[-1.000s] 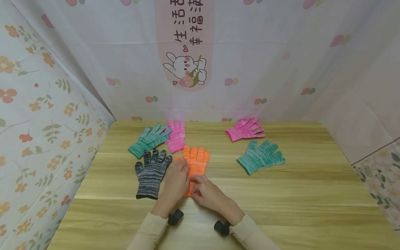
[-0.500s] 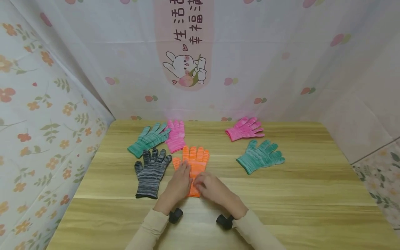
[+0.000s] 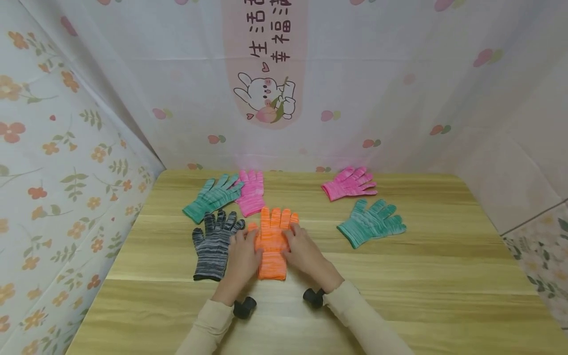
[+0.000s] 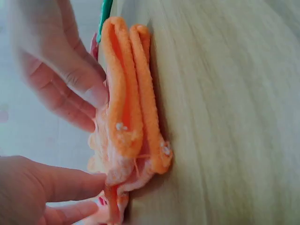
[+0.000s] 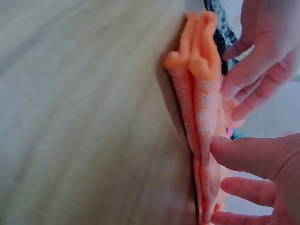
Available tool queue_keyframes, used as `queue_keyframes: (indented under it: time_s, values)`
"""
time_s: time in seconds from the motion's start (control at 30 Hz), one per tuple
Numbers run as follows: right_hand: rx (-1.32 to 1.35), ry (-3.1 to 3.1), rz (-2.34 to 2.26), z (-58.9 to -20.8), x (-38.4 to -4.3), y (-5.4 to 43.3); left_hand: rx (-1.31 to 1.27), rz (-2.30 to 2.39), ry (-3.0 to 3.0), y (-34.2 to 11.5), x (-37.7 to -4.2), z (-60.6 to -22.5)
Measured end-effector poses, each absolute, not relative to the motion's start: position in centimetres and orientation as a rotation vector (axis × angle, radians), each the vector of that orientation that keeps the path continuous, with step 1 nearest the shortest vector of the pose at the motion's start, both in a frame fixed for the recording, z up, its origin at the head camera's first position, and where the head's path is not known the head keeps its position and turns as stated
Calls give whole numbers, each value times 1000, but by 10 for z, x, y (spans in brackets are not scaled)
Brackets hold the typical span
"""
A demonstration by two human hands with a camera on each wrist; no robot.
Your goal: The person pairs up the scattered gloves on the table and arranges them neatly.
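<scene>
Stacked orange gloves [image 3: 272,256] lie on the counter [image 3: 408,291], just right of the black glove [image 3: 211,256]; the left hand [image 3: 243,257] and right hand [image 3: 306,254] touch their sides, fingers loosely spread.

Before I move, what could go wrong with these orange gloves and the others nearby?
The orange gloves lie stacked, so lifting only the upper one could put them out of line. Your left hand is close beside the grey glove and might nudge it. Farther back, a green glove overlaps a pink glove; moving one may drag the other.
</scene>
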State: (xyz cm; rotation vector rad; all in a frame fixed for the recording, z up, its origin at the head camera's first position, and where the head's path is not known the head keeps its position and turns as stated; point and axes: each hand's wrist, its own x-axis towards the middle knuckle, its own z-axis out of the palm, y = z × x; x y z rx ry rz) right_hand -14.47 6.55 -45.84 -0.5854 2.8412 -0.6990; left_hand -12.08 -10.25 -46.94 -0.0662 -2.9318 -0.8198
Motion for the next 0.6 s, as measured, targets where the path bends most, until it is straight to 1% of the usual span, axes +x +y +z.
queue_keyframes:
  time_s: [0.23, 0.4, 0.6]
  values:
    - [-559, 2807, -711, -462, -141, 67, -205, -1032, -2899, -108, -127, -475]
    - [-576, 2796, -720, -459, -140, 68, -259, -963, -2976, -111, -129, -477]
    - [-662, 2775, -591, -454, -129, 64, -254, -929, -3042, -114, -130, -474]
